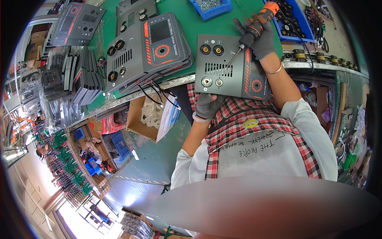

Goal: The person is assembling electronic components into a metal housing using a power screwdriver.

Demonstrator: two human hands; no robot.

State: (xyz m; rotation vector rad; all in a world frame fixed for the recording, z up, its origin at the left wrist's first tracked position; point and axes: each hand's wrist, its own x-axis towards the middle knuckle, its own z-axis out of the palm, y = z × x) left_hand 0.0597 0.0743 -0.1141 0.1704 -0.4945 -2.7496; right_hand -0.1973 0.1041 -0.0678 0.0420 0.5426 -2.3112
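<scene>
A dark grey front panel (234, 81) with red markings lies at the near edge of the green bench. Two black-ringed sockets, two silvery fittings and a row of vent slots show on its face. My left hand (209, 106), in a grey glove, is closed on the panel's near edge, its thumb at the rim. In my gloved right hand (263, 42) is an orange and black power screwdriver (267, 12), slanting down to the left. Its long bit ends over the vent slots; whether it touches a screw I cannot make out.
Stacked finished-looking panels (161, 44) stand left of mine, with black cables hanging below. A blue tray of small screws (207, 8) sits at the back, and a blue bin (296, 24) of black round parts at the right. Below the bench edge is an open cardboard box (139, 115).
</scene>
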